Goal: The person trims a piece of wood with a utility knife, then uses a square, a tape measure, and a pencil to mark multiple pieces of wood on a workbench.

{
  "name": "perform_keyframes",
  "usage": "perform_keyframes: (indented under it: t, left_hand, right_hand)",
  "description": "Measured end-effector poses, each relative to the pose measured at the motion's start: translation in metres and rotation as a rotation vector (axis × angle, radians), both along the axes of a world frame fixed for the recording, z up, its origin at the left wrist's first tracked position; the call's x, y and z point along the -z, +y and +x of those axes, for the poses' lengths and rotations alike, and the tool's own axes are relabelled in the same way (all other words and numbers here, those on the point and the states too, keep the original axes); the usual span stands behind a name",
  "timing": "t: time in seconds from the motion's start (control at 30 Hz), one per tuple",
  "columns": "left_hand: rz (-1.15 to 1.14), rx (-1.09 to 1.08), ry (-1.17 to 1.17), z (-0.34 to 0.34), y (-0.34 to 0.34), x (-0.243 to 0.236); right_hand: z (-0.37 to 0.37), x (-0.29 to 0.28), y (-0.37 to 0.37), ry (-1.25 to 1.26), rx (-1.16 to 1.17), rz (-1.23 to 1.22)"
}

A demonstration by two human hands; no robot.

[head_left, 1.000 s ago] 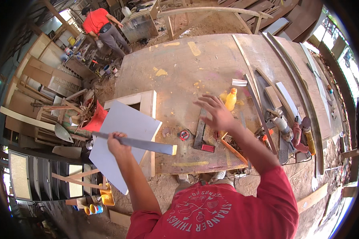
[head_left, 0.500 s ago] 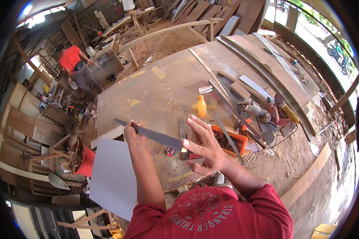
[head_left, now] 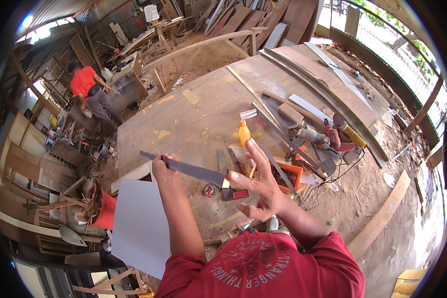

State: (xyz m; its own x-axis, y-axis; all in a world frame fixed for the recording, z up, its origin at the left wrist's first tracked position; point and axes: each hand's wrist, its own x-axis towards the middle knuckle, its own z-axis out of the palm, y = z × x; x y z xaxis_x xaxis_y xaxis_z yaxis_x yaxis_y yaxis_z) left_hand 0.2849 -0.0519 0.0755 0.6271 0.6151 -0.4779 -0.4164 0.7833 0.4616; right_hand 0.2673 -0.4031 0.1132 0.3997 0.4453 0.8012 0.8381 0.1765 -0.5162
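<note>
My left hand [head_left: 165,169] is closed around a long, dark grey flat strip [head_left: 198,172], gripping it near its left end above the worktable [head_left: 184,134]. The strip slants down to the right toward my right hand [head_left: 260,186]. That hand has its fingers spread, with one fingertip beside the strip's right end; I cannot tell whether they touch. On the tabletop beneath are a red tape measure [head_left: 208,190] and a red-and-dark block-like item [head_left: 240,194]. A yellow bottle [head_left: 244,133] stands beyond my right hand, which partly hides an orange crate [head_left: 295,174] of small pieces.
Power tools, among them a red drill [head_left: 333,134], lie at the right with cords and wood pieces. A white panel [head_left: 140,223] is by my left forearm. Far left, a person in a red shirt [head_left: 86,82] leans over a bench. A red bucket [head_left: 106,211] holds scraps.
The view has shifted slightly, so the table things appear farther left. My right hand's fingers are raised and spread wider. My left hand still holds the strip. The other person bends lower.
</note>
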Motion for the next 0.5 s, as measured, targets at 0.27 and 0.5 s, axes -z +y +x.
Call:
perform_keyframes:
  t: [0.27,0.5]
  left_hand:
    - [-0.003,0.007,-0.053,-0.003,0.018,0.015]
    - [0.003,-0.041,-0.048,-0.001,0.001,0.003]
  right_hand:
    - [-0.011,0.006,0.000,-0.008,-0.129,0.042]
    - [-0.009,0.008,-0.006,0.002,-0.093,-0.023]
